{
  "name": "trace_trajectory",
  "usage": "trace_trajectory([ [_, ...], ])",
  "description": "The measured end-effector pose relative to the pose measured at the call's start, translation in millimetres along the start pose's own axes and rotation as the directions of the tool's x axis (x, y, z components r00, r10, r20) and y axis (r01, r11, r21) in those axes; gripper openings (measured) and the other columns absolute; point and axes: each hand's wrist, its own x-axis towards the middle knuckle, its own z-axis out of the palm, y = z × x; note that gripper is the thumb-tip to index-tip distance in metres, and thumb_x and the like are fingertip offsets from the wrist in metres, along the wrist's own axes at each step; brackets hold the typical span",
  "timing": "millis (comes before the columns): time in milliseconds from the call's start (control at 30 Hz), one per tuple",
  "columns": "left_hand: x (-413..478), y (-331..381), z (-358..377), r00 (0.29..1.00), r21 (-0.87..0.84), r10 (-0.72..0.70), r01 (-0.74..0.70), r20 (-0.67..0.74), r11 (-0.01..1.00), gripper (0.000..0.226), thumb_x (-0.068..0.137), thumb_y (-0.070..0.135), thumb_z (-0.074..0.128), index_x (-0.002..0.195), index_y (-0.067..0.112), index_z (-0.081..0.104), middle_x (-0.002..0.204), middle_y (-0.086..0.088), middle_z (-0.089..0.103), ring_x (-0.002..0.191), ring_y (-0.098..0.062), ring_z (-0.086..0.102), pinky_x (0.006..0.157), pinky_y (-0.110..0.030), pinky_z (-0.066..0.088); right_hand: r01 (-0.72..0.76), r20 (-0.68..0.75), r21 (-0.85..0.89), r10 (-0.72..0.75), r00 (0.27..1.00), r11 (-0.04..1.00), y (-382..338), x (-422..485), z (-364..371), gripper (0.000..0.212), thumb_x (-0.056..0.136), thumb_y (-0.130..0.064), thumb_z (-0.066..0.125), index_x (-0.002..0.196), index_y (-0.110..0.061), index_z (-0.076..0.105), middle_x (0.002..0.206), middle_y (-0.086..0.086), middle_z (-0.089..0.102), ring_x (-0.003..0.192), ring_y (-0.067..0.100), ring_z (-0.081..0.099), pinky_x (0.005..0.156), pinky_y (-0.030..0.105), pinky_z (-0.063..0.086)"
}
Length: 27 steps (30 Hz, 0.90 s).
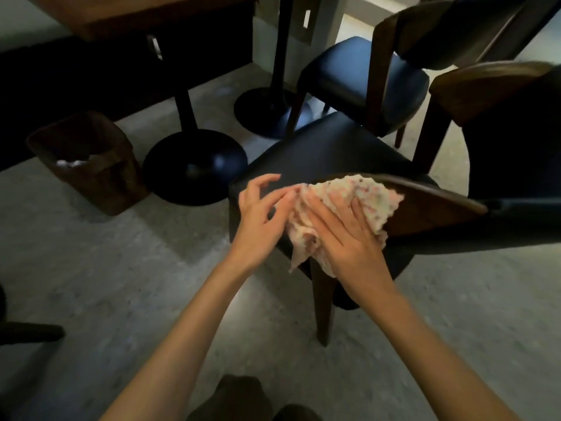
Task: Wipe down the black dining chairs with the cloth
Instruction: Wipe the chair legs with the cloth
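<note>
A black dining chair (321,153) with a curved wooden backrest (431,208) stands in front of me, its back turned toward me. A pale patterned cloth (364,192) is draped over the left end of the backrest. My right hand (343,232) lies flat on the cloth with straight fingers, pressing it against the backrest. My left hand (261,214) is beside it on the left, and its fingertips pinch the cloth's left edge. A second black chair (361,80) stands behind, and a third (510,117) is at the right edge.
A wooden table (121,13) stands at the back on two black pedestal bases (194,168), (267,110). A brown bin (88,159) with white paper inside sits on the grey floor at left. Another dark chair leg (30,332) shows at the far left.
</note>
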Motion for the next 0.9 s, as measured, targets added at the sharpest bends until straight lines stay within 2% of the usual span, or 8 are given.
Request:
trace_trajectory([
  [100, -10, 0, 18, 0.986, -0.010, 0.164, -0.163, 0.026, 0.986, 0.041, 0.097, 0.035, 0.052, 0.137, 0.030, 0.049, 0.132, 0.015, 0.041, 0.125, -0.003, 0.028, 0.094, 0.004, 0.019, -0.043, -0.148, 0.141, 0.064, 0.987, 0.989, -2, -19, 19, 0.054, 0.099, -0.021, 0.049, 0.147, -0.005, 0.029, 0.156, 0.011, 0.025, 0.149, 0.029, 0.011, 0.121, 0.043, 0.015],
  [267, -18, -36, 55, 0.957, -0.121, 0.282, -0.288, -0.069, 0.950, 0.049, 0.099, 0.024, 0.048, 0.146, 0.028, 0.032, 0.129, 0.024, 0.044, 0.126, 0.003, 0.040, 0.108, -0.020, 0.033, -0.107, -0.455, 0.457, 0.336, 0.825, 0.883, -12, -31, 55, 0.054, 0.092, -0.003, 0.060, 0.139, 0.005, 0.036, 0.145, 0.022, 0.033, 0.143, 0.024, 0.030, 0.116, 0.039, 0.030],
  [367, -19, -52, 75, 0.957, -0.237, 0.267, -0.288, -0.116, 0.928, 0.045, 0.099, 0.018, 0.050, 0.142, 0.026, 0.039, 0.129, 0.021, 0.051, 0.122, 0.003, 0.050, 0.104, -0.028, 0.044, -0.123, -0.587, 0.427, 0.378, 0.716, 0.896, -21, -27, 72, 0.045, 0.097, -0.011, 0.055, 0.136, 0.005, 0.041, 0.140, 0.019, 0.039, 0.135, 0.023, 0.040, 0.113, 0.031, 0.035],
  [467, -18, -60, 84, 0.947, -0.309, 0.287, -0.319, -0.146, 0.896, 0.043, 0.100, 0.014, 0.048, 0.142, 0.018, 0.042, 0.124, 0.018, 0.057, 0.116, 0.003, 0.056, 0.095, -0.017, 0.047, -0.155, -0.622, 0.459, 0.441, 0.647, 0.875, -27, -23, 90, 0.045, 0.099, -0.016, 0.051, 0.138, 0.002, 0.038, 0.141, 0.020, 0.041, 0.134, 0.021, 0.040, 0.113, 0.028, 0.034],
  [533, -18, -67, 88, 0.947, -0.323, 0.292, -0.321, -0.136, 0.890, 0.044, 0.100, 0.012, 0.048, 0.143, 0.014, 0.041, 0.127, 0.013, 0.058, 0.117, 0.003, 0.056, 0.093, -0.014, 0.046, -0.165, -0.585, 0.517, 0.487, 0.648, 0.840, -29, -23, 100, 0.050, 0.101, -0.019, 0.048, 0.144, -0.003, 0.031, 0.144, 0.017, 0.034, 0.137, 0.017, 0.034, 0.113, 0.029, 0.033],
  [633, -21, -80, 96, 0.950, -0.358, 0.293, -0.313, -0.111, 0.880, 0.047, 0.099, 0.009, 0.050, 0.145, 0.010, 0.040, 0.135, 0.000, 0.057, 0.123, -0.006, 0.055, 0.102, -0.026, 0.046, -0.148, -0.519, 0.557, 0.482, 0.706, 0.817, -27, -34, 114, 0.053, 0.104, -0.036, 0.036, 0.148, -0.011, 0.018, 0.143, 0.010, 0.028, 0.133, 0.022, 0.039, 0.108, 0.032, 0.041],
  [767, -32, -104, 114, 0.968, -0.401, 0.247, -0.246, -0.051, 0.883, 0.047, 0.098, 0.007, 0.051, 0.143, 0.006, 0.041, 0.135, -0.005, 0.058, 0.124, -0.012, 0.055, 0.104, -0.030, 0.045, -0.175, -0.376, 0.597, 0.465, 0.801, 0.783, -25, -74, 147, 0.057, 0.103, -0.041, 0.034, 0.148, -0.020, 0.007, 0.134, 0.005, 0.029, 0.113, 0.015, 0.050, 0.092, 0.021, 0.047],
  [900, -58, -132, 139, 0.986, -0.371, 0.160, -0.131, 0.049, 0.919, 0.045, 0.098, 0.008, 0.051, 0.141, 0.006, 0.044, 0.134, -0.002, 0.058, 0.122, -0.007, 0.055, 0.103, -0.026, 0.045, -0.259, -0.262, 0.561, 0.465, 0.845, 0.787, -27, -108, 172, 0.062, 0.100, -0.045, 0.037, 0.148, -0.025, 0.002, 0.132, 0.023, 0.041, 0.103, 0.019, 0.056, 0.082, 0.026, 0.052],
])
